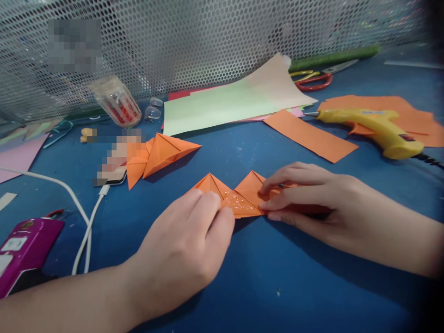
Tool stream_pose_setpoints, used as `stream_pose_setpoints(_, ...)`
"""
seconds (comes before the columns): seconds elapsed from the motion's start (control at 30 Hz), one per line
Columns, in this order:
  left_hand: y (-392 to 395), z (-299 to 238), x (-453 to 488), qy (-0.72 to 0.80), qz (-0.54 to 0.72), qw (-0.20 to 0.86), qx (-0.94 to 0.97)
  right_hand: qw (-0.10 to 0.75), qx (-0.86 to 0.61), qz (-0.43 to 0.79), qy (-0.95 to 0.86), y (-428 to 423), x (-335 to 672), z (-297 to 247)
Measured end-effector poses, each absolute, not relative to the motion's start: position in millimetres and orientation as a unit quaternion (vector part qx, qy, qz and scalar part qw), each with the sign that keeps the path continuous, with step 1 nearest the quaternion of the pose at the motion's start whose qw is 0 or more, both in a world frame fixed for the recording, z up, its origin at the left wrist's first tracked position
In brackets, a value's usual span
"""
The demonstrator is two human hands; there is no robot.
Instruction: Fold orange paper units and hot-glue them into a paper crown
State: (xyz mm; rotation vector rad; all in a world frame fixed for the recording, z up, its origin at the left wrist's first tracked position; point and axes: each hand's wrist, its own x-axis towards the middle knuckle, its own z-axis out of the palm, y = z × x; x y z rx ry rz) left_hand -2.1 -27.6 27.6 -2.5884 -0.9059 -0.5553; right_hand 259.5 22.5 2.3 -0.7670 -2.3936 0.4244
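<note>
Both hands hold a folded orange paper piece [239, 203] low over the blue table. Its upper edge rises in two pointed peaks, and a shiny, clear glue-like patch covers the middle between them. My left hand [190, 236] is closed on its left end, fingers curled and thumb pressed against the paper. At the right end, my right hand [305, 194] pinches the paper between thumb and fingertips. The paper's outer ends are partly hidden behind the fingers. Behind my left hand lies another folded orange paper shape [166, 155] with pointed tips.
A yellow glue gun [367, 122] rests on orange sheets [412, 111] at right, beside an orange strip [312, 136]. Pale green paper [215, 106], scissors [314, 81] and a jar [118, 101] stand along the perforated metal panel. A phone [116, 171], white cable [86, 231] and purple device [31, 245] are left.
</note>
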Motion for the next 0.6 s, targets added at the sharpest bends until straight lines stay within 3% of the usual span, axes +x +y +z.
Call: stream_pose_setpoints(0.6,-49.5,9.9,-0.8,-0.454,-0.155,0.238,-0.845,0.303,-0.294,0.201,-0.884,24.7,261.3,0.1)
